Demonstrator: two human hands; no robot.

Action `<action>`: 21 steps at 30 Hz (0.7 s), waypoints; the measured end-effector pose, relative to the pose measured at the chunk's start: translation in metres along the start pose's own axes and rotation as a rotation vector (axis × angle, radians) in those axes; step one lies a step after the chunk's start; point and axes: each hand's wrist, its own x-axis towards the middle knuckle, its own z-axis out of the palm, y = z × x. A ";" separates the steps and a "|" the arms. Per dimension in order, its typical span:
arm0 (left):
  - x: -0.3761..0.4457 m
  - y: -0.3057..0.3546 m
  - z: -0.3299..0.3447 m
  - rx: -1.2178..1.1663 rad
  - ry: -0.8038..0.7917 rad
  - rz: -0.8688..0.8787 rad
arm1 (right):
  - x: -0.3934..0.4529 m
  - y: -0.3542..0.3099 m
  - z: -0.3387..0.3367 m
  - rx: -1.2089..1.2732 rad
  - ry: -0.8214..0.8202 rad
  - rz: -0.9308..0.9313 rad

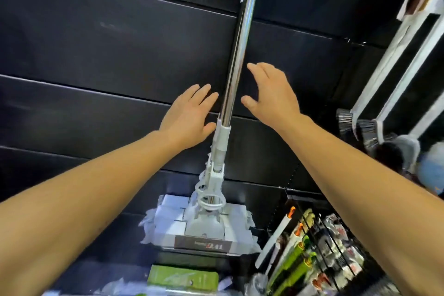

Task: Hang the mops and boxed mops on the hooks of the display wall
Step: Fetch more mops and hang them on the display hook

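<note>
Head view: mop (236, 60) upright btwn left hand (189, 113) & right hand (271, 94), both w/ fingers spread, gripping nothing.

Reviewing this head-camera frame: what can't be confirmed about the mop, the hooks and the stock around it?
- Mop: the top of its pole runs off the upper edge, so the hook and whether it hangs cannot be seen.
- Left hand and right hand: open beside the pole; contact unclear.
- Label on the mop head: print too blurred to read.
- Boxed items, right edge: cut off and blurred.
- Green box: cut off by the bottom edge.
</note>
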 end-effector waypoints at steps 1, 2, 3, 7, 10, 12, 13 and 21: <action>-0.017 0.003 0.001 0.000 -0.019 -0.022 | -0.017 -0.002 0.005 0.015 -0.015 -0.013; -0.035 0.007 0.002 -0.001 -0.039 -0.043 | -0.036 -0.003 0.009 0.031 -0.032 -0.041; -0.055 0.012 0.002 -0.004 -0.058 -0.065 | -0.055 -0.005 0.014 0.047 -0.056 -0.074; -0.147 0.042 0.002 -0.012 -0.112 -0.192 | -0.132 -0.010 0.037 0.100 -0.203 -0.209; -0.224 0.073 0.001 -0.009 -0.174 -0.285 | -0.191 -0.019 0.056 0.107 -0.356 -0.312; -0.277 0.092 -0.001 -0.005 -0.207 -0.352 | -0.231 -0.029 0.067 0.108 -0.447 -0.405; -0.304 0.102 -0.003 -0.010 -0.226 -0.401 | -0.251 -0.036 0.071 0.116 -0.483 -0.452; -0.528 0.184 -0.050 0.011 -0.314 -0.864 | -0.409 -0.144 0.077 0.208 -0.731 -0.892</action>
